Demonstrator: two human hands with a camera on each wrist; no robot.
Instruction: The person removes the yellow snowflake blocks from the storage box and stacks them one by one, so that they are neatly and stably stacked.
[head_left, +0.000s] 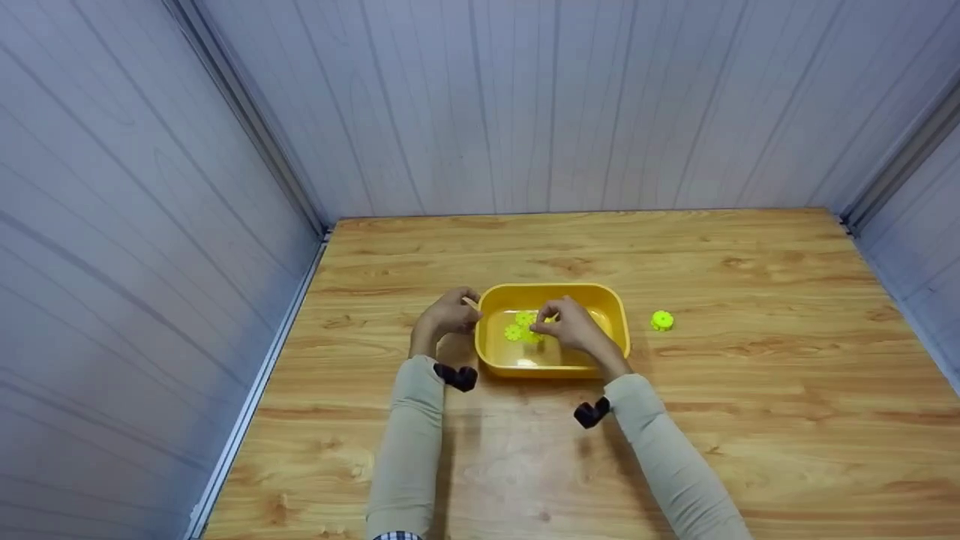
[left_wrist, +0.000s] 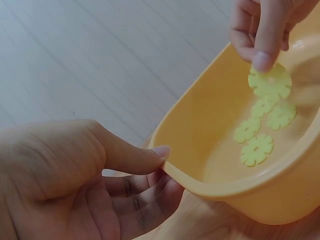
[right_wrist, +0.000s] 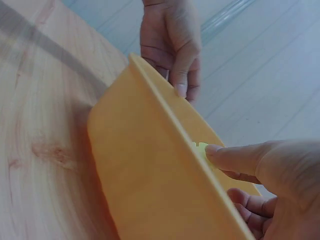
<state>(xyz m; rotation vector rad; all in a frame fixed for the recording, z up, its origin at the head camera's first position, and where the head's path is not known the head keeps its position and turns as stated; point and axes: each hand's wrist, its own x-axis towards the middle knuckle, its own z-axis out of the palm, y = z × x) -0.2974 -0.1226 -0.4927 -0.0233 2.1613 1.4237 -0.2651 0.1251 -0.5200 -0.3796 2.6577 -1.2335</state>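
Observation:
A yellow plastic basin [head_left: 551, 367] stands on the wooden table. My left hand [left_wrist: 75, 175] pinches its left rim, thumb on top and fingers curled beneath, as the left wrist view shows. Over the inside of the basin, my right hand [head_left: 571, 324] pinches a yellow-green notched disc [left_wrist: 270, 83] shaped like a flower between thumb and fingers. Several more such flower discs [left_wrist: 257, 150] lie flat on the basin floor under it. In the right wrist view the near wall hides most of the basin's inside, and only an edge of the held disc [right_wrist: 201, 148] shows.
To the right of the basin, a small stack of the same yellow-green flower discs [head_left: 662, 321] sits on the wooden table [head_left: 750, 420]. Pale panelled walls [head_left: 517, 105] enclose the table at the back and on both sides.

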